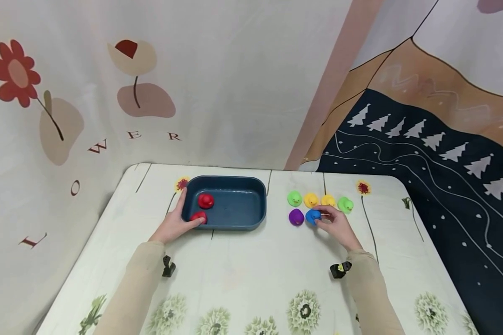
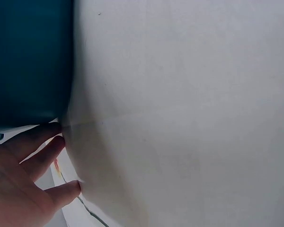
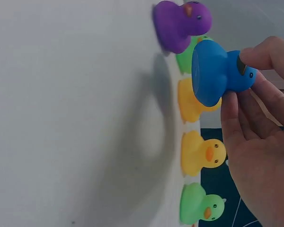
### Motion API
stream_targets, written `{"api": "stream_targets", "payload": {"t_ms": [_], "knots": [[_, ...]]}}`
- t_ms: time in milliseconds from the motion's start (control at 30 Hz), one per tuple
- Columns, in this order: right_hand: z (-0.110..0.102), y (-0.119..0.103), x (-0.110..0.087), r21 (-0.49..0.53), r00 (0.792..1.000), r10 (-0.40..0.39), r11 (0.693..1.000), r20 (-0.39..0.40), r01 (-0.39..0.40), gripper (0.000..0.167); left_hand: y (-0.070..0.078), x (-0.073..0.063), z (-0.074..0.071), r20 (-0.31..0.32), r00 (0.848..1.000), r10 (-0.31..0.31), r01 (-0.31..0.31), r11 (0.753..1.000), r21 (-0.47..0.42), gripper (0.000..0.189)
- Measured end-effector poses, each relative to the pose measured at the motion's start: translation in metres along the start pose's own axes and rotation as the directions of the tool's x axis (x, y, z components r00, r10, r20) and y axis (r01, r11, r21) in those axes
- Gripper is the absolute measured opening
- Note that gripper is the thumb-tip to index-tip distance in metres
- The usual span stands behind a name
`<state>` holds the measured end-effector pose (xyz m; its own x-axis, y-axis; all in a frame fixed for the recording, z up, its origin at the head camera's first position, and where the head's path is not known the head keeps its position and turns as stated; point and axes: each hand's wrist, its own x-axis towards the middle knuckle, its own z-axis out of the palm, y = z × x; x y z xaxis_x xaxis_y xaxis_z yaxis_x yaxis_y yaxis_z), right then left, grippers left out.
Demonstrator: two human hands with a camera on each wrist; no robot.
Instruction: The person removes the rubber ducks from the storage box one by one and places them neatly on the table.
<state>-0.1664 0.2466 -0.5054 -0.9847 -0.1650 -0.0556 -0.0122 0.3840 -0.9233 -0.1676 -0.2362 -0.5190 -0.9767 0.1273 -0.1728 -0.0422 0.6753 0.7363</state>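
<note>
A dark blue rectangular tub stands on the table with two red rubber ducks, one farther back and one at the front left. My left hand rests at the tub's left front corner, fingers along its outer side, thumb at the front rim. In the left wrist view these fingers look fairly straight. My right hand pinches a blue rubber duck between thumb and fingers; its shadow falls apart from it on the cloth. Beside it sits a purple duck.
Behind the blue duck stands a row of rubber ducks: a green one, two yellow ones and another green one at the right end. A flower-printed cloth covers the table. Printed curtains hang behind it.
</note>
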Motion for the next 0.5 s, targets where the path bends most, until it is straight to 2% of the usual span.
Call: {"api": "stream_targets", "payload": {"t_ms": [500], "knots": [[-0.001, 0.014, 0.003, -0.049, 1.0, 0.024, 0.998, -0.003, -0.024, 0.038, 0.001, -0.003, -0.001, 0.002, 1.0, -0.001, 0.001, 1.0, -0.003, 0.114]]}}
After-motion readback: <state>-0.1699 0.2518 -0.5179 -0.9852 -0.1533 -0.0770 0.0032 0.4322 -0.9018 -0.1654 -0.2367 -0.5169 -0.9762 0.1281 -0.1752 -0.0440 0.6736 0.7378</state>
